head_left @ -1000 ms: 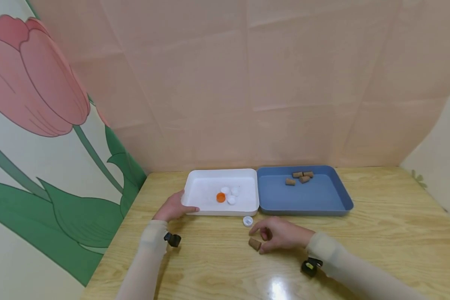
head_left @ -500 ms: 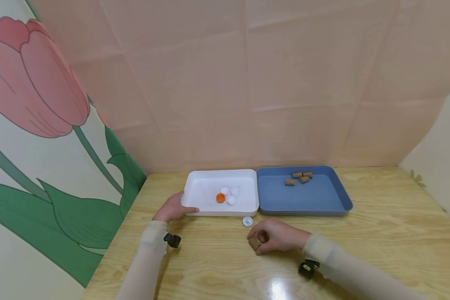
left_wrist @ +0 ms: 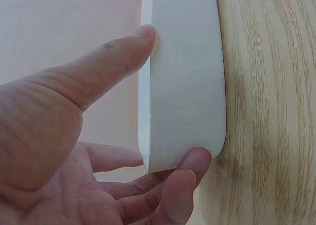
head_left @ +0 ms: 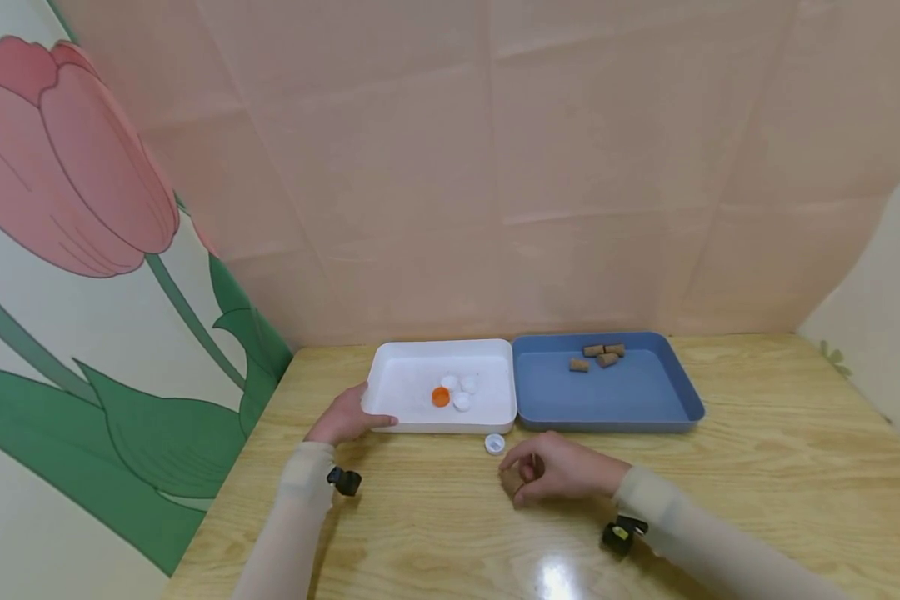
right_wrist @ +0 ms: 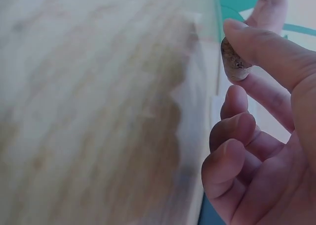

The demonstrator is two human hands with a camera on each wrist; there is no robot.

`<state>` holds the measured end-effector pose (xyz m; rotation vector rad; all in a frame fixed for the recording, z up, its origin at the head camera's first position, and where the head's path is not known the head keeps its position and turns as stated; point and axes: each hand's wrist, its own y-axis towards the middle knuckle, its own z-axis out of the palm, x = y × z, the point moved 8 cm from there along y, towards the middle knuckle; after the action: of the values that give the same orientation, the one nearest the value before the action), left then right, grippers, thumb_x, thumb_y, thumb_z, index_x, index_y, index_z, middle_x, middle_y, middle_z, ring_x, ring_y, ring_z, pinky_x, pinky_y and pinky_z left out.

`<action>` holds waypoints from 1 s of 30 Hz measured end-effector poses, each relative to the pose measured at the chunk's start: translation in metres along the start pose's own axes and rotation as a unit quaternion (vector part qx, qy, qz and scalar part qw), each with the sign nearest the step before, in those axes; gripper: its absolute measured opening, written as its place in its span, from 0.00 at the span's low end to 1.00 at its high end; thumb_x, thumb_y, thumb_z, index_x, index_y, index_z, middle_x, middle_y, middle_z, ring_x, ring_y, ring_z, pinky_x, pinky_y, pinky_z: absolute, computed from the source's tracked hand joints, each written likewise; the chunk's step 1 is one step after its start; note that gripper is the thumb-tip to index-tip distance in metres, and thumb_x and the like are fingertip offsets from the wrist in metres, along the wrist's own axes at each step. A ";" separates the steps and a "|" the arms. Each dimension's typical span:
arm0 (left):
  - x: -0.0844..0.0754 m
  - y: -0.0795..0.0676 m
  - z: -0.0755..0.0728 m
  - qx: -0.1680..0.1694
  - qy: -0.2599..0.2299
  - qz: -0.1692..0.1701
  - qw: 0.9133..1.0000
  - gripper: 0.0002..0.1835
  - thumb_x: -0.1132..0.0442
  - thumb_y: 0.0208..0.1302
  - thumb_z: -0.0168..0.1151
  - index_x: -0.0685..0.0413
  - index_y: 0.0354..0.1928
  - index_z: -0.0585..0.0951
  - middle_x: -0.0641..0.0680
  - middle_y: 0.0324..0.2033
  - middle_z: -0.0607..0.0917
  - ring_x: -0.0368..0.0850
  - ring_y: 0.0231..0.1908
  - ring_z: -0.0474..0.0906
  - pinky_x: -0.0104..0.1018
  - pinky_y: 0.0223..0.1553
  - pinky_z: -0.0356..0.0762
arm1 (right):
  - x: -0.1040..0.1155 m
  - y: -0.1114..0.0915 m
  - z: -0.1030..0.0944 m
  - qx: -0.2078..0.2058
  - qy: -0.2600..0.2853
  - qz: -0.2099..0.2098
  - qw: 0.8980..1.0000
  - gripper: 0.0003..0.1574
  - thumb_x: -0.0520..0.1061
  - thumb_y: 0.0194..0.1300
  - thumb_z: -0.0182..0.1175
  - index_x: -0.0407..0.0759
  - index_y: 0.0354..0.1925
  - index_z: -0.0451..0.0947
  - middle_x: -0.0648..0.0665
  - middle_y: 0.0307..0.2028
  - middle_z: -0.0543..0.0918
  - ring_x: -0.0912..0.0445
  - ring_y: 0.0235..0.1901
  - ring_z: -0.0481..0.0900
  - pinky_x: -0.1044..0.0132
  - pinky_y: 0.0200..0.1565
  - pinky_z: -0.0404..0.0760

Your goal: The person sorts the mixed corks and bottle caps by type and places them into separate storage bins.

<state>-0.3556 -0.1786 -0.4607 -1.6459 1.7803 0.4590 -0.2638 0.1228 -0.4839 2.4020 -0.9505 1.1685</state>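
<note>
My right hand (head_left: 562, 468) pinches a brown cork (head_left: 511, 481) between thumb and forefinger, low over the table's middle. In the right wrist view the cork's dark end (right_wrist: 233, 57) shows between thumb and forefinger, the other fingers curled loosely below. On the left, my left hand (head_left: 343, 415) holds the near left corner of a white tray (head_left: 405, 375). The left wrist view has the thumb (left_wrist: 128, 49) on the tray's rim and the fingers around its corner. Inside that tray lie an orange bottle cap (head_left: 440, 397) and several white caps (head_left: 462, 402).
A blue tray (head_left: 607, 400) stands against the white one's right side, with several corks (head_left: 607, 360) toward its back. One white cap (head_left: 495, 443) lies on the wooden table (head_left: 435, 517) just in front of the trays. A pinkish sheet (head_left: 420, 167) hangs behind.
My right thumb and forefinger have come together on the cork, which lay on the table between them earlier. The hand has since shifted slightly up and right with it. My left hand stays put.
</note>
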 end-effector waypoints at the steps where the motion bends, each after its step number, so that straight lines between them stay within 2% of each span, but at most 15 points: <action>1: 0.000 0.000 0.000 0.000 -0.001 0.000 1.000 0.48 0.53 0.56 0.76 0.61 0.74 0.62 0.63 0.69 0.70 0.60 0.63 0.69 0.61 0.66 0.64 | 0.000 -0.001 -0.002 -0.004 0.001 0.002 1.000 0.24 0.51 0.57 0.75 0.48 0.51 0.84 0.55 0.25 0.79 0.66 0.25 0.73 0.70 0.31 0.76; 15: 0.002 0.001 0.000 -0.001 0.006 -0.013 1.000 0.49 0.52 0.56 0.76 0.60 0.75 0.62 0.63 0.70 0.69 0.61 0.64 0.68 0.62 0.66 0.63 | 0.002 -0.014 -0.046 -0.052 -0.026 0.018 0.998 0.26 0.50 0.59 0.73 0.43 0.55 0.82 0.53 0.28 0.78 0.62 0.26 0.73 0.67 0.30 0.75; 20: 0.001 0.000 0.000 -0.001 0.006 -0.015 1.000 0.49 0.52 0.56 0.76 0.61 0.75 0.61 0.63 0.70 0.69 0.61 0.64 0.68 0.62 0.66 0.63 | 0.001 -0.016 -0.072 -0.076 -0.033 0.024 0.996 0.27 0.50 0.60 0.72 0.41 0.55 0.82 0.52 0.27 0.77 0.61 0.25 0.71 0.67 0.30 0.74; 23: 0.002 0.000 0.000 -0.001 0.005 -0.016 1.000 0.49 0.52 0.57 0.76 0.61 0.75 0.61 0.63 0.70 0.68 0.61 0.65 0.68 0.62 0.66 0.62 | -0.001 -0.017 -0.091 -0.099 -0.049 0.027 0.994 0.27 0.52 0.60 0.72 0.43 0.55 0.82 0.51 0.29 0.77 0.58 0.25 0.73 0.66 0.30 0.75; 27: 0.002 0.000 0.000 -0.001 0.004 -0.015 1.000 0.49 0.51 0.57 0.76 0.62 0.75 0.61 0.64 0.71 0.68 0.62 0.66 0.67 0.62 0.67 0.62 | -0.010 -0.017 -0.114 -0.119 -0.065 0.050 0.989 0.26 0.54 0.60 0.72 0.47 0.55 0.82 0.51 0.30 0.78 0.55 0.25 0.74 0.65 0.29 0.76; 30: 0.002 0.000 0.000 -0.001 0.001 -0.013 1.000 0.49 0.52 0.57 0.76 0.62 0.75 0.61 0.64 0.70 0.68 0.61 0.65 0.67 0.62 0.67 0.62 | -0.020 -0.015 -0.129 -0.128 -0.079 0.066 0.986 0.28 0.53 0.60 0.72 0.45 0.56 0.82 0.50 0.29 0.78 0.55 0.25 0.73 0.65 0.28 0.75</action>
<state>-0.3557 -0.1801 -0.4620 -1.6702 1.7576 0.4470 -0.3370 0.2100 -0.4190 2.2768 -1.2458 0.8455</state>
